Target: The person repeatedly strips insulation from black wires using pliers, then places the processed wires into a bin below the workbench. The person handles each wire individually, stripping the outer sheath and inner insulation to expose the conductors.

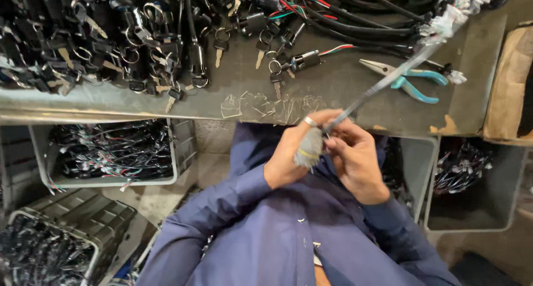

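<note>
Grey sleeve: you're holding a long grey-sleeved cable (383,83) that's running up and to the right from your hands toward the white plugs (444,25) on the bench (333,97).
Long axis: it's lying diagonally, its near end meeting both hands in front of your chest.
Left hand (294,153): you're curling it closed round a grey taped wad (308,150) at the cable's near end, a ring showing on one finger.
Right hand (355,161): you're pinching the cable just above the wad, fingers drawn together.
Nearer hand: both are touching it; the right is sitting further along the cable.
Nearby: blue-handled pliers (408,78) are lying well apart on the bench, beside black key switches (111,36).
</note>
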